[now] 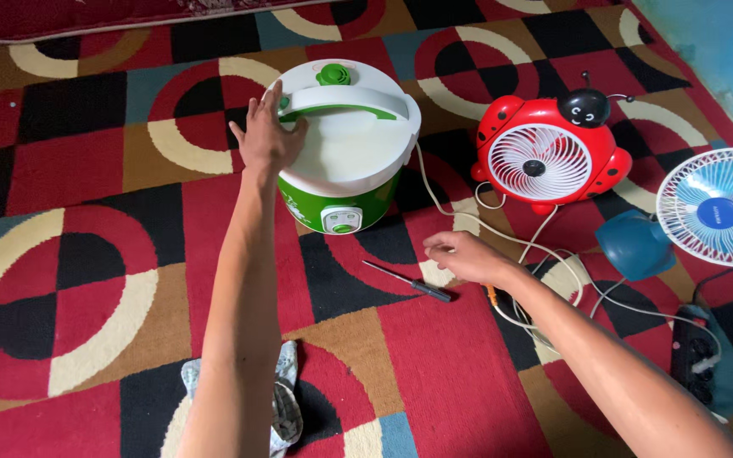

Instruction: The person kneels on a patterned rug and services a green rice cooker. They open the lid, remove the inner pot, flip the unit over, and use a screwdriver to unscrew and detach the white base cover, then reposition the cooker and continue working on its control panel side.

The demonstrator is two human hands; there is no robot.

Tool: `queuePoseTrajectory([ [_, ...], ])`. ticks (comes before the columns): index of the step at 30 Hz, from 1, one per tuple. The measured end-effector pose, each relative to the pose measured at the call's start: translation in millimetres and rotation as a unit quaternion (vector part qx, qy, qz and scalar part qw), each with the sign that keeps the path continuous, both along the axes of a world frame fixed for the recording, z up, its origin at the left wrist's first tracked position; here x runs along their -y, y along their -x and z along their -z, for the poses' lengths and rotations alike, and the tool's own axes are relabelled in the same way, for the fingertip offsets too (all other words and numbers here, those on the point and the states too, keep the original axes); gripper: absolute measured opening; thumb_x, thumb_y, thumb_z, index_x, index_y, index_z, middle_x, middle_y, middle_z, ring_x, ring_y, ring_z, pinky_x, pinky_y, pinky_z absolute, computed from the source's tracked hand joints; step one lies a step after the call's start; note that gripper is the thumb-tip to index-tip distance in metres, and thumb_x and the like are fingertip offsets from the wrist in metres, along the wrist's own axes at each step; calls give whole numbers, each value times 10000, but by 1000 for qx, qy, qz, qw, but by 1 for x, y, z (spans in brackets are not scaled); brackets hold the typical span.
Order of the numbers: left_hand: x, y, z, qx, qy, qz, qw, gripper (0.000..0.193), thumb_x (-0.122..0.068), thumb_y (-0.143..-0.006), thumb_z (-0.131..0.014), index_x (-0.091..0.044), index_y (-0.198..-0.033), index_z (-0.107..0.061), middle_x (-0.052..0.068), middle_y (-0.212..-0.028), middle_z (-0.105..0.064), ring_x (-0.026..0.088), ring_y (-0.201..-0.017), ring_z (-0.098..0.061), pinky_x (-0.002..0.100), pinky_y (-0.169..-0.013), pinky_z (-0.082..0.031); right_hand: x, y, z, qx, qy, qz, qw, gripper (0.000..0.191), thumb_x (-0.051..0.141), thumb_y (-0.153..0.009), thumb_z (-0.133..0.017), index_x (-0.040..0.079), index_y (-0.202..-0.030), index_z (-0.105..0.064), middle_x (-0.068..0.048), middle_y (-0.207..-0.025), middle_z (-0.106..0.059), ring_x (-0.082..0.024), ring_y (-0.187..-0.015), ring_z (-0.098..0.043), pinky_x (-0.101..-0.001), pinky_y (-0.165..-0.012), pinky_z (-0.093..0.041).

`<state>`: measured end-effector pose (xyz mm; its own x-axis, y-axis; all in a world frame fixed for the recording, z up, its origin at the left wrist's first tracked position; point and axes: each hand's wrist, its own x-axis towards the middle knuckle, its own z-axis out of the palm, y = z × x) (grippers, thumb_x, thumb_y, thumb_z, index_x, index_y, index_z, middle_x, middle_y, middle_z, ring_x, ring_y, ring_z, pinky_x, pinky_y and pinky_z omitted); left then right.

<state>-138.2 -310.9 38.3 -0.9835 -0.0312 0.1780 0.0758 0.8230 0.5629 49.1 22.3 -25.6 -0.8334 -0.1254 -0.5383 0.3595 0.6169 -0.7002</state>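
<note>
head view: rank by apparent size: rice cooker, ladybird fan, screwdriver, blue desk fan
1. rice cooker
2. ladybird fan; blue desk fan looks similar but is cut off by the frame edge, so these two stay unranked
3. screwdriver

A patterned carpet (86,280) of red, black and tan squares is lying under everything. A green and white rice cooker (348,148) is sitting on it under my left hand (266,136). A screwdriver (407,281) is lying just below my right hand (467,257). Beyond that hand a red ladybird fan (546,157), a blue fan (714,212), white cords (553,254) and a power strip (694,352) are resting. A cloth (284,399) is lying beneath my left forearm.
</note>
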Motion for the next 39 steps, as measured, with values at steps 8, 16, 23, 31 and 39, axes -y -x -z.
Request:
queuePoseTrajectory([
  [8,-27,-19,-3,-98,67,-102,988,653,-278,-883,-758,31,-1386,-479,150,-1338,-640,315,-1325,-546,712,-1183,-139,4,-35,-26,-14,8,10,1000,462,347,-955,-600,116,-1354,-634,-56,-1207,-730,-189,-1024,-729,-354,-753,-604],
  [16,-45,-22,-10,-187,181,-155,953,524,-144,-880,-652,86,-1334,-527,218,-1312,-643,338,-1293,-569,640,-1190,-184,3,-32,-51,-40,-13,34,999,444,349,-959,-607,121,-1338,-651,-43,-1176,-740,-159,-1033,-725,-336,-742,-586],
  [23,-54,-9,-50,-106,200,-89,970,422,-87,-995,-583,-4,-1408,-556,130,-1330,-659,302,-1344,-570,864,-1128,-190,15,4,-23,-254,5,16,967,383,266,-949,-692,82,-1284,-686,-88,-1154,-770,-184,-1017,-727,-328,-861,-572],
  [31,-109,10,-70,-345,215,-83,910,611,-150,-819,-700,-82,-1400,-521,148,-1377,-562,442,-1298,-467,985,-821,-253,75,52,-60,-489,-84,28,868,682,229,-818,-838,26,-1388,-524,-205,-1317,-630,-379,-1231,-619,-464,-1036,-509],
  [39,-161,10,-120,-300,-51,89,949,258,-312,-907,-717,-131,-1087,-680,159,-996,-728,393,-961,-699,577,-793,-589,109,90,-89,-542,-180,113,813,1008,323,-784,-911,-19,-1506,-297,-253,-1405,-491,-455,-1278,-507,-571,-964,-463],
])
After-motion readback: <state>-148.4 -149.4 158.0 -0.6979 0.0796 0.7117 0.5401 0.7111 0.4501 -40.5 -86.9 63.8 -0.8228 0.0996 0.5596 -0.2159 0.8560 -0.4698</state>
